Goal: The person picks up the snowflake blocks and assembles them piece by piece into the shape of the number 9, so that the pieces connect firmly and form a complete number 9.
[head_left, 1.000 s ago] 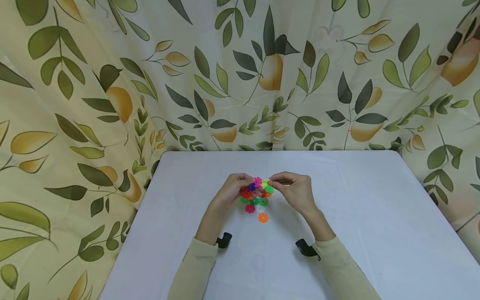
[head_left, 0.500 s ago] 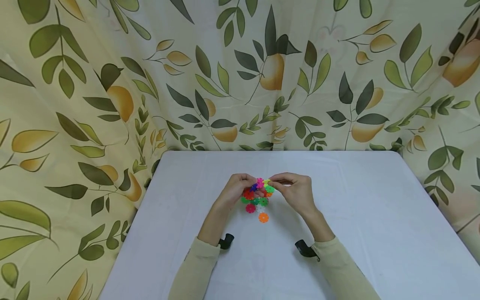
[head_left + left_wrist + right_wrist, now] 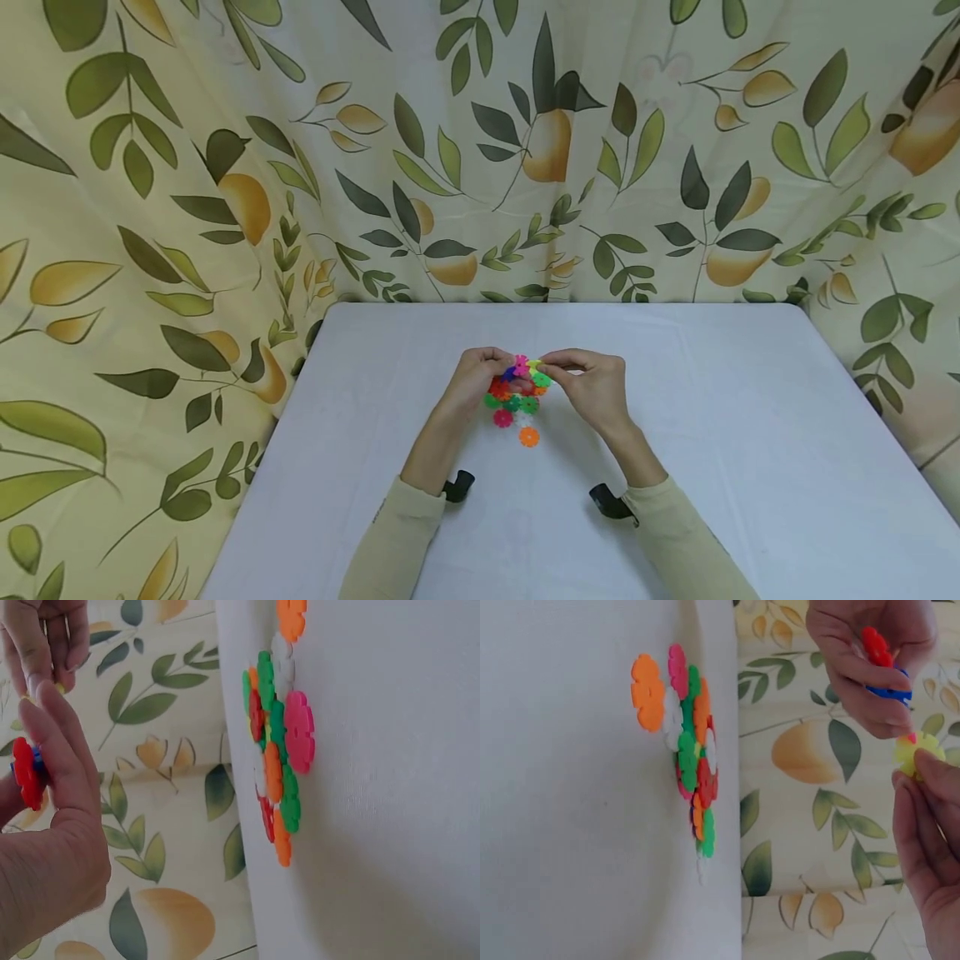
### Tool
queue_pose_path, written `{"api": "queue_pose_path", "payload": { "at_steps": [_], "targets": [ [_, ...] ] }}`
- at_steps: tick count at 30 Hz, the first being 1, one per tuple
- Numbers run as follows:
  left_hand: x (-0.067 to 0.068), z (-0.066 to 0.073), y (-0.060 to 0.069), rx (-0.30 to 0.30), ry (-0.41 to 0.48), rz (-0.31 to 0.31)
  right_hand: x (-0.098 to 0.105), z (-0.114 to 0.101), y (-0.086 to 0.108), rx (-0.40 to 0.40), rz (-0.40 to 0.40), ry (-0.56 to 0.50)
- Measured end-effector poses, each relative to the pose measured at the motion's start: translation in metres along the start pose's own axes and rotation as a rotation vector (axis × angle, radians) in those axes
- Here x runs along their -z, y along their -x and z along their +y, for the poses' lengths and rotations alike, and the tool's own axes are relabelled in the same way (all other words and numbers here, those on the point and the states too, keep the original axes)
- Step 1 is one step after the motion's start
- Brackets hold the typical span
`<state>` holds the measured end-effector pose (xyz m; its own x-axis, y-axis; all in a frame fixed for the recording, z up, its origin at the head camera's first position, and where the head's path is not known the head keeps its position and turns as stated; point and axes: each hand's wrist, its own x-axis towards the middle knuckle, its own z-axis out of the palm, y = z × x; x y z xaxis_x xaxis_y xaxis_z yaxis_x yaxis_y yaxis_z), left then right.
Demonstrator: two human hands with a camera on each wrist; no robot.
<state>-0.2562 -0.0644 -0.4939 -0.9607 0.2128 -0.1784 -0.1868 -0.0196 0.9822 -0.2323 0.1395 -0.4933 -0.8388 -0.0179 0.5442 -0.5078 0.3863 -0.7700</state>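
My left hand [image 3: 480,375] holds a small joined cluster of notched plastic snowflake discs above the table. In it are a red disc [image 3: 876,646], a blue disc [image 3: 892,693] and a pink disc [image 3: 521,365]. My right hand [image 3: 592,383] pinches a yellow disc [image 3: 921,754] between thumb and fingertips. This yellow disc meets the pink one, of which only a bit shows in the right wrist view; how far they interlock I cannot tell. Below both hands, several loose discs [image 3: 300,731] in orange, green, white, red and pink lie on the tabletop.
A white-covered table [image 3: 720,400] stretches out on both sides of the hands. Behind it and at the sides hangs a leaf-and-fruit patterned curtain [image 3: 480,167]. A black wrist camera [image 3: 459,487] sits at the left cuff, another black camera [image 3: 611,502] at the right.
My left hand has shifted slightly right, bringing the pink and blue discs closer to the yellow one. The right hand keeps almost the same place. The loose discs lie as before.
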Motion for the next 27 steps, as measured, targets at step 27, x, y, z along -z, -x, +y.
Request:
{"api": "queue_pose_path", "payload": {
  "at_steps": [27],
  "targets": [
    [0.006,0.001,0.001,0.015,-0.016,-0.128,-0.009,0.046,-0.001,-0.262,-0.436,0.356]
  ]
}}
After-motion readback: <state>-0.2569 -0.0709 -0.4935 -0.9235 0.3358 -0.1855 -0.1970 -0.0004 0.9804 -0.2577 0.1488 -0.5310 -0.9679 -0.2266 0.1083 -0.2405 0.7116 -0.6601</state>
